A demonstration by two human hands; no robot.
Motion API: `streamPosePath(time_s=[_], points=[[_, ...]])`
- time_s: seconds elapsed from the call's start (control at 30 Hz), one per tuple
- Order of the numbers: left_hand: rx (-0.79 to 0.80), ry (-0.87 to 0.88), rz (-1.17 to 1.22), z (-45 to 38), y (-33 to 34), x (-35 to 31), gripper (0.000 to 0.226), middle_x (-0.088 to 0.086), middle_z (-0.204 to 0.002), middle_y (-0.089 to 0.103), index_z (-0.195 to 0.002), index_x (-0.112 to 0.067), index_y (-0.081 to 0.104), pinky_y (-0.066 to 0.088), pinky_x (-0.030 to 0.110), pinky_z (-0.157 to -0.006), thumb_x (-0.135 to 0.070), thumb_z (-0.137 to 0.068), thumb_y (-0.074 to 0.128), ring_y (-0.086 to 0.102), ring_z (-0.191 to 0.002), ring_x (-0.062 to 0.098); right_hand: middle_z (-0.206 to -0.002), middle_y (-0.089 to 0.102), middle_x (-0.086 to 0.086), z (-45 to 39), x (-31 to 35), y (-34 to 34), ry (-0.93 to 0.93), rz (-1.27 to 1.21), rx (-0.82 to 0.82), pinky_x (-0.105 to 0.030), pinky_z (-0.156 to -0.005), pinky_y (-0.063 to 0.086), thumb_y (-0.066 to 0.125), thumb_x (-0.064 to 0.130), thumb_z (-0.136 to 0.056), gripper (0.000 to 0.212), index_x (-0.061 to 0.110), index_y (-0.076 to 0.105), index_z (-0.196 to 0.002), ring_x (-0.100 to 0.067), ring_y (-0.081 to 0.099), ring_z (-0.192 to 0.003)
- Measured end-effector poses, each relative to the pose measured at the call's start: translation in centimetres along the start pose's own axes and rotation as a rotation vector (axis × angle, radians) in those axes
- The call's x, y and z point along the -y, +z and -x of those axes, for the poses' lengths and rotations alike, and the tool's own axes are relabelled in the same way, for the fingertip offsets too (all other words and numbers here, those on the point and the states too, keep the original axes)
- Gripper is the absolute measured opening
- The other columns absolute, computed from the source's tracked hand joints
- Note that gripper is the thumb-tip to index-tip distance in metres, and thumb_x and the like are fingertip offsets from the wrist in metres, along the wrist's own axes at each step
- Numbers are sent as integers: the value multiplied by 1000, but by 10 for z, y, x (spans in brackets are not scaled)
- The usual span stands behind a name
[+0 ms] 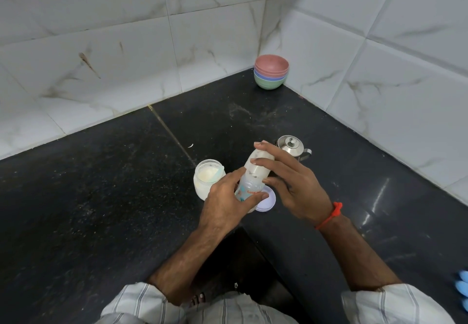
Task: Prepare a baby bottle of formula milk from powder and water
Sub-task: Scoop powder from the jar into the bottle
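I see the baby bottle (249, 186) tilted above the black table (101, 197), near its inner front edge. My left hand (225, 204) grips the lower body, fingers curled round it. My right hand (291, 179) is on the cap end, fingers spread and bent on it. Powder jar (206, 179) stands open just left of the bottle, w/ a lilac lid (268, 202) below it. Steel kettle (293, 146) is just behind. Stacked bowls (271, 71) sit far in the corner; table is open on the left.

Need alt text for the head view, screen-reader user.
Over a black counter, the left hand grips a baby bottle by its body while the right hand holds its cap. An open jar of powder, a lilac lid, a steel kettle and stacked bowls surround them.
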State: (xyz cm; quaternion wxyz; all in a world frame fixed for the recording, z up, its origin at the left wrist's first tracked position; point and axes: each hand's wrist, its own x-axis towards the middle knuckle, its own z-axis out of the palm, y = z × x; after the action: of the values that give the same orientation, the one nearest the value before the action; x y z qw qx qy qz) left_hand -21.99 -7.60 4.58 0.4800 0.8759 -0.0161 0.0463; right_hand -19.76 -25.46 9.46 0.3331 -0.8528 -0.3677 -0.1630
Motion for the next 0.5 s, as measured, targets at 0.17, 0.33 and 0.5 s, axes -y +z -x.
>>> streamPosePath(time_s=[0.17,0.33,0.5], points=[[2,22,14,-3,0,0,69,-10,-129,69,-134,-29,61,56,31,-98,-56,-75,82,62,-114,8,-154,47,-15,1,0,0,18,-10,-22,-41,-116,44,63,-23,-88,47,1,65,-129,-28,38,-150],[7,33,27,-4,0,0,66,-16,-125,67,-132,-35,59,51,17,-90,-60,-74,80,59,-107,1,-153,48,-18,0,1,-2,12,-5,-53,-38,-115,45,61,-23,-89,45,-2,65,-128,-33,40,-149],[13,35,17,-5,2,2,68,-14,-128,67,-133,-33,58,54,25,-96,-60,-74,79,59,-110,2,-153,48,-18,0,-1,-1,14,0,-47,-42,-113,47,61,-22,-90,42,-2,66,-127,-33,40,-149]])
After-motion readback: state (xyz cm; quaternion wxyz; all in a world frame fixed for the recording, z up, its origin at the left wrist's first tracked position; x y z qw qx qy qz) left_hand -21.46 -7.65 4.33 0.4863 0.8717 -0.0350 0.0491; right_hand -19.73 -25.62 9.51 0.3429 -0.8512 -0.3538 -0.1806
